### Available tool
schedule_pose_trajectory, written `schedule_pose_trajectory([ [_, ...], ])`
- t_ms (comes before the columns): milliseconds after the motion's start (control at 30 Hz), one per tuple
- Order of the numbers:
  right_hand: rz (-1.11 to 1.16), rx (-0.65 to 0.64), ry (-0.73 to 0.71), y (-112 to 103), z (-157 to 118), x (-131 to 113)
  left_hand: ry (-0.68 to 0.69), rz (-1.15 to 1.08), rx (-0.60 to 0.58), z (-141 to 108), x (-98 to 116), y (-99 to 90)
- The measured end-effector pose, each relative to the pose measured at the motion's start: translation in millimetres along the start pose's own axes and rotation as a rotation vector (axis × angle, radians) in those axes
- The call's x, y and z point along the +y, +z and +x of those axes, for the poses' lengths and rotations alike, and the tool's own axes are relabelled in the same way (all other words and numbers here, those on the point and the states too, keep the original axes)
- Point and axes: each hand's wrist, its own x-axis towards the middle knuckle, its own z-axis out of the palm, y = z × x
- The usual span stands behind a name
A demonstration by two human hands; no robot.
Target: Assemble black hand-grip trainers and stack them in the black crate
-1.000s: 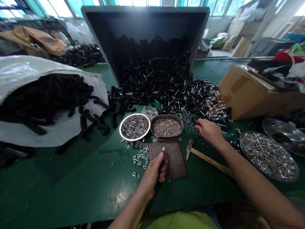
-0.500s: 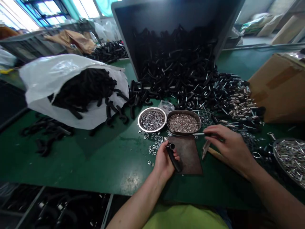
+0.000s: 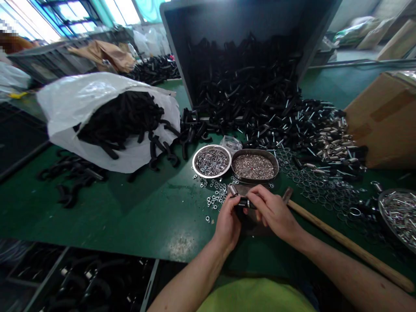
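Note:
My left hand (image 3: 229, 221) is closed around a black curved handle (image 3: 241, 203). A small metal spring (image 3: 233, 190) stands up beside my left thumb. From the right, my right hand (image 3: 271, 210) meets the handle, its thumb and fingers pinched at that end. The black piece with a thin metal rod, seen earlier in the right fingers, is mostly hidden by them now. Both hands are above a dark metal plate (image 3: 256, 229). Just right of my right hand lies a hammer (image 3: 344, 238) with a wooden handle.
Behind the hands stand a round bowl of metal parts (image 3: 194, 167) and an oval tin of small rivet-like pieces (image 3: 276, 171). Loose nuts (image 3: 214, 201) and rings (image 3: 312, 186) lie nearby. A large grey bin (image 3: 182, 56), white sack (image 3: 65, 104) and cardboard box (image 3: 383, 125) stand farther back.
My right hand has moved left from beside the hammer to the black handle in my left hand. The handle has turned from pointing downward to lying roughly level.

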Motion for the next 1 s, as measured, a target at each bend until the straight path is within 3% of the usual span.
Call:
schedule_pose_trajectory([
  [67,0.009,-0.039,0.013,0.2,1.5,-2.0,0.007,-0.010,0.017,-0.1,0.3,-2.2],
  [167,-0.126,0.046,-0.234,2.8,1.8,-0.9,0.067,-0.035,0.083,0.3,0.8,-4.7],
  [200,-0.135,0.053,-0.252,3.8,2.0,0.4,0.096,-0.010,0.082,0.2,0.9,-5.1],
  [333,-0.030,-0.061,-0.001,4.3,3.1,5.3,0.144,0.124,0.007,-0.4,2.3,-6.2],
  [467,-0.098,0.012,-0.262,5.1,3.4,6.9,0.197,0.152,0.068,2.2,5.6,-10.0],
  [500,-0.054,0.015,-0.262,6.7,3.8,6.4,0.201,0.191,0.058,2.6,6.4,-11.2],
  [533,0.043,-0.003,-0.191,9.0,4.4,5.5,0.196,0.246,0.034,2.4,7.2,-12.4],
  [633,0.553,-0.067,0.203,19.1,7.2,-0.5,0.243,0.492,0.011,-1.5,7.1,-14.8],
  [733,1.001,-0.032,0.490,31.7,8.5,-6.5,0.444,0.774,0.181,-6.6,4.0,-15.1],
  [800,1.087,-0.018,0.624,38.1,8.5,-5.1,0.542,0.960,0.255,-7.7,3.7,-15.4],
  [900,0.927,-0.193,0.621,36.4,15.4,7.8,0.526,1.207,0.250,-4.0,11.0,-20.2],
  [1000,0.481,-0.477,0.359,19.0,44.1,21.5,0.447,1.436,0.176,3.4,23.8,-31.3],
])
